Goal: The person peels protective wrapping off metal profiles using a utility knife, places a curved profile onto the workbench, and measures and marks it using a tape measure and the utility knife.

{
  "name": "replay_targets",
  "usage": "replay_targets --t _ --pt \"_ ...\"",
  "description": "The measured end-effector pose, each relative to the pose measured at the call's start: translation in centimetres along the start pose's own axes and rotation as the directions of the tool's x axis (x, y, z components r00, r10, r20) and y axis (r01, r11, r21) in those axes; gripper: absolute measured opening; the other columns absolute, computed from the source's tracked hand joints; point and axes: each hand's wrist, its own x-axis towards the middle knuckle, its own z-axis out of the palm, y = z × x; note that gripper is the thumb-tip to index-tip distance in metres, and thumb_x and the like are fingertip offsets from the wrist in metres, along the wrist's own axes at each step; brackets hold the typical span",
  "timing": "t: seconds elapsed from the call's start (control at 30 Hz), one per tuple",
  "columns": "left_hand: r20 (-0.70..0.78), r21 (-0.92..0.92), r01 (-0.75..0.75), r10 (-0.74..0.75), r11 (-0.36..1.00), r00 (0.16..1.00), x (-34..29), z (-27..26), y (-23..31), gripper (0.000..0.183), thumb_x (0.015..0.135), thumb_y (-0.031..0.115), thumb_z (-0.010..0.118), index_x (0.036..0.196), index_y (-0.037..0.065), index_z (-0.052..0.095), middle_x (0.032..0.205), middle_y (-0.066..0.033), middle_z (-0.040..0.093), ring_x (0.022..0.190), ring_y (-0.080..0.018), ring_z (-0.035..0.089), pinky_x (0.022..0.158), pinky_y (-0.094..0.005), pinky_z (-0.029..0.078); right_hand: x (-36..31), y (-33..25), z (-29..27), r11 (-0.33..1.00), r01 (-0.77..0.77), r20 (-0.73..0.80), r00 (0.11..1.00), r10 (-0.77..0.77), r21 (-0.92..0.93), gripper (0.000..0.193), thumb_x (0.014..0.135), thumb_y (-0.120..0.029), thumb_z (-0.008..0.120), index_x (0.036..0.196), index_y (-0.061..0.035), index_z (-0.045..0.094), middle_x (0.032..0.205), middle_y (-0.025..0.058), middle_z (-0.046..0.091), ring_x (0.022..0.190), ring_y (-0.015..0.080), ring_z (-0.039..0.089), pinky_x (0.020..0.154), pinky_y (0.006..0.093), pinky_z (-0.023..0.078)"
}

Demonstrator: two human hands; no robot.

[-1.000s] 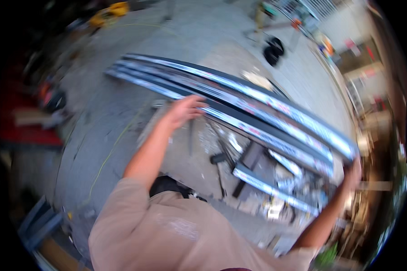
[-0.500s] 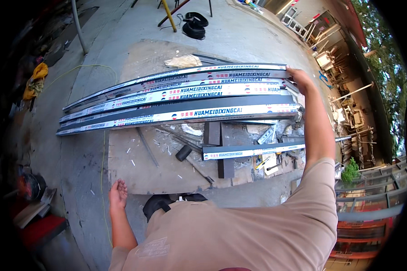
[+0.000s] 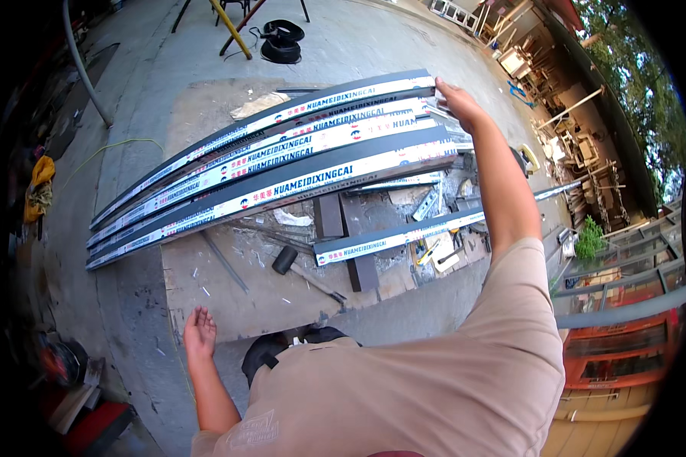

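One bunched yellow cloth (image 3: 38, 190) lies on the ground at the far left. Just right of it a grey pole (image 3: 84, 68) stands, and a thin yellow cord (image 3: 118, 142) runs over the concrete floor (image 3: 141, 99). Several long dark bars (image 3: 274, 158) with printed white strips along their sides lie side by side across a low table (image 3: 213, 306), slanting up to the right; their left ends reach out past the table's left edge. Below them, beside the table's near left corner, the left hand (image 3: 200, 331) is released, palm up and fingers loosely curled, well apart from the bars.

Next on the table comes a slim rod (image 3: 225, 263). Beyond the bars are a crumpled tan sheet (image 3: 259, 105) and, farther off on the floor, a black coil (image 3: 282, 47). On the near side of the bars are a mallet (image 3: 288, 263) with a black head and a white rag (image 3: 291, 218). Two dark brown blocks (image 3: 328, 217) follow, and a short bar (image 3: 400, 238) with the same white strip lies across one of them. Small hand tools (image 3: 428, 251) lie just below that bar.

The right hand (image 3: 459, 103) has its fingertips at the right end of the farthest long bar; I cannot tell whether they grasp it or only touch it. Farther right are a green plant (image 3: 589, 240) and trees (image 3: 636, 76).
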Motion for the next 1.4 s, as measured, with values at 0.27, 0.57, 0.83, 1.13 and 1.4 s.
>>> replay_targets --t 0.27,0.57,0.83,1.13,1.4 --pt "0.050 -0.047 -0.091 0.093 0.995 0.994 4.1 3.4 2.1 0.063 0.108 0.040 0.058 0.155 0.000 0.043 0.162 -0.0178 0.045 0.144 -0.0306 0.049 0.117 -0.0398 0.042 -14.7 0.6 4.4 0.768 0.345 -0.031 0.904 -0.427 -0.539 0.058 0.101 -0.053 0.068 0.111 0.0041 0.075 0.096 0.0166 0.075 0.088 0.0218 0.066 0.085 0.0358 0.052" --pt "0.142 -0.160 -0.105 0.128 0.982 0.982 9.8 19.6 6.3 0.082 0.100 0.059 0.068 0.158 0.008 0.042 0.153 -0.0226 0.050 0.136 -0.0370 0.055 0.117 -0.0519 0.045 -16.4 3.7 1.8 0.923 0.280 -0.086 0.946 -0.312 -0.262 0.046 0.104 -0.040 0.067 0.118 0.0037 0.074 0.105 0.0097 0.074 0.098 0.0178 0.063 0.096 0.0329 0.046" --pt "0.120 -0.184 -0.205 0.229 0.961 0.966 5.1 23.8 10.5 0.040 0.100 0.047 0.073 0.124 0.016 0.066 0.113 -0.0054 0.072 0.107 -0.0246 0.068 0.104 -0.0463 0.052 -20.0 -2.8 0.6 0.911 0.411 -0.148 0.903 -0.404 0.021 0.043 0.107 -0.036 0.067 0.125 0.0040 0.067 0.117 0.0117 0.071 0.108 0.0183 0.065 0.103 0.0302 0.047" --pt "0.188 -0.128 -0.249 0.270 0.960 0.944 7.9 27.7 15.0 0.035 0.102 0.048 0.071 0.111 0.014 0.070 0.100 -0.0041 0.075 0.093 -0.0201 0.073 0.087 -0.0368 0.059 -17.8 -3.5 -0.3 0.892 0.445 -0.112 0.893 -0.435 0.083 0.035 0.110 -0.029 0.063 0.122 0.0037 0.068 0.111 0.0096 0.070 0.105 0.0149 0.062 0.100 0.0283 0.045" --pt "0.321 0.158 -0.215 0.156 0.964 0.934 6.6 25.0 12.7 0.029 0.107 0.037 0.064 0.113 0.010 0.068 0.094 -0.0024 0.076 0.074 -0.0129 0.074 0.062 -0.0248 0.058 -6.7 -1.5 1.2 0.868 0.403 -0.033 0.902 -0.430 -0.289 0.049 0.105 -0.036 0.067 0.130 0.0058 0.071 0.124 0.0145 0.074 0.115 0.0214 0.065 0.107 0.0344 0.044"
